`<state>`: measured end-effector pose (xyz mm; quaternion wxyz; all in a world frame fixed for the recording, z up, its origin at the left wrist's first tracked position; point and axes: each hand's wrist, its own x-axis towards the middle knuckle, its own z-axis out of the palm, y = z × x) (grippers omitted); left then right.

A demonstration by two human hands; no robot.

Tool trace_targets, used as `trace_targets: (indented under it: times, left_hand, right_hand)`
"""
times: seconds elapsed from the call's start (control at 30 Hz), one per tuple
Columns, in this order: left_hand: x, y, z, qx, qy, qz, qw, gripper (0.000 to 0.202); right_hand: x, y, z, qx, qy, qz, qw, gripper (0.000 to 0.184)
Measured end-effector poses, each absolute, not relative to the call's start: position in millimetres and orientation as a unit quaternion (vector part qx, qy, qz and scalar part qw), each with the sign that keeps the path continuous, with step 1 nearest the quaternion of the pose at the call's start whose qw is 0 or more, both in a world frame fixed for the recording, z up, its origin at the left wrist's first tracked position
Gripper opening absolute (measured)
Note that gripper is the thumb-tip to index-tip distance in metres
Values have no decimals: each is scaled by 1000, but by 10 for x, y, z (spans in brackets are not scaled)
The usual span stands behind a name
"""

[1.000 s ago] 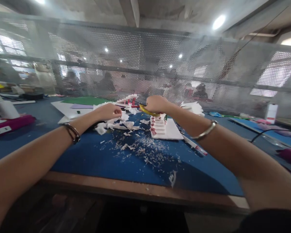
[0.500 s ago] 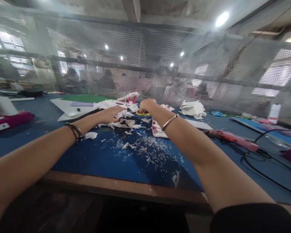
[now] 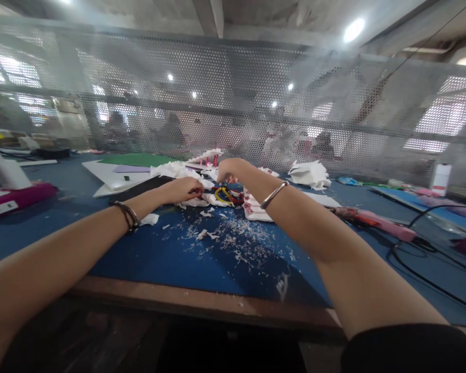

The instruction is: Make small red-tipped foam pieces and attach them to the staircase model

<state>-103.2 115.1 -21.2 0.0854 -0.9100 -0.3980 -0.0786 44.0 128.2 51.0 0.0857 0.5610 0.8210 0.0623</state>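
Observation:
My left hand (image 3: 183,190) is at the crumpled white paper (image 3: 174,170), fingers curled in at a dark reddish bit that I cannot make out. Across from it, my right hand (image 3: 232,171) bends down with its fingers drawn together, and its wrist hides part of them. Just below the right fingers lies a yellow loop, like a tool handle (image 3: 222,196), with a dark red part beside it. A white piece with red patches (image 3: 252,208) sits under my right wrist. White paper scraps (image 3: 206,234) and fine shavings are scattered nearer to me.
On the right lie a pink-handled tool (image 3: 388,226) and a black cable (image 3: 423,269). A magenta power strip (image 3: 21,199) is at left. Green sheets (image 3: 140,159) and a white paper bundle (image 3: 309,174) lie farther back, before a perforated metal screen (image 3: 225,77).
My left hand has curled its fingers and moved slightly right. My right hand has shifted slightly left. The yellow loop has tilted and shows more, with dark red parts now visible beside it.

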Motion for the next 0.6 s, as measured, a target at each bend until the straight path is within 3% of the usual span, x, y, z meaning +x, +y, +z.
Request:
trace_targets:
  times: [0.3,0.43,0.6]
  left_hand:
    - [-1051,1091,-122,-887,-424,-160,89,26]
    - [-1055,1029,-6,-867,-408,-268,98,29]
    - [-882,852,137,-865,-381,-322,46,32]
  right_hand:
    - [1056,886,781,525,835,163,5,23]
    - [1545,664,858,537,820,192,-37,23]
    - [1883,-18,717,438,876,119,-165,29]
